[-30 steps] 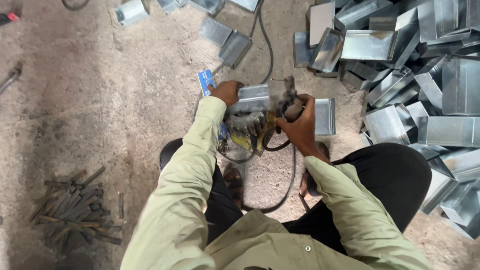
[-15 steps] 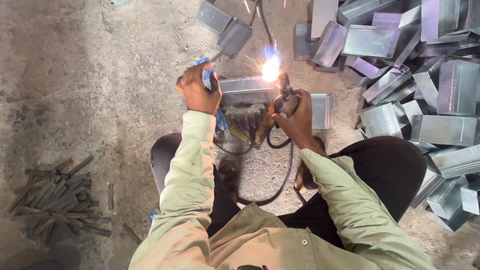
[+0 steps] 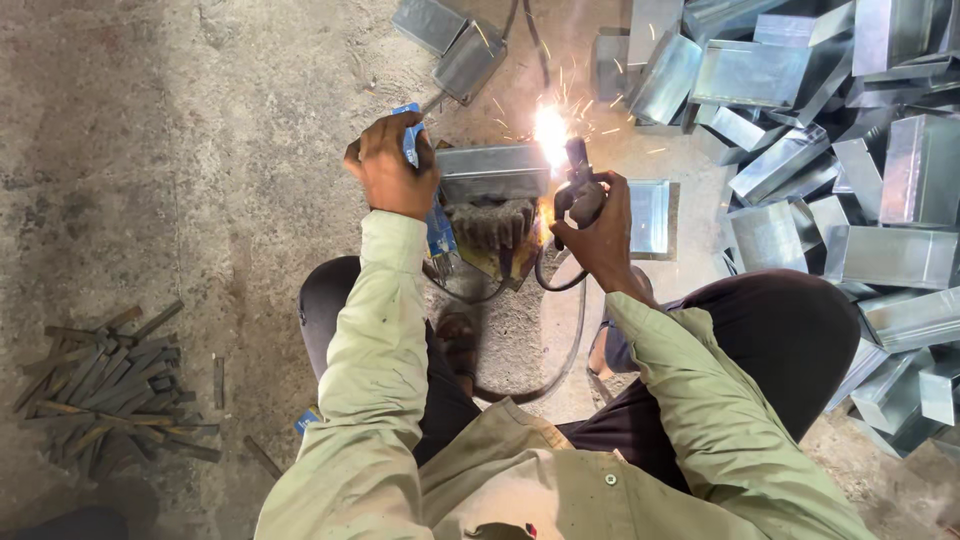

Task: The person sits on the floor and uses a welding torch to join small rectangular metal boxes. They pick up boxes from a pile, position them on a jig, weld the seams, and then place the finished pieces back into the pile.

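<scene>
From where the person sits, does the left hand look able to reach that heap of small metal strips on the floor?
Probably not right now: the left hand is gripping a blue-handled tool by the metal box. The floor across to the strips looks unobstructed, but they lie well off to the side.

A grey sheet-metal box lies on its side atop a rusty toothed block, bright sparks at its right end. A dark electrode holder meets that end; a blue-handled tool stands at its left

sleeve pale green | tool handle blue | boxes silver-grey
</scene>
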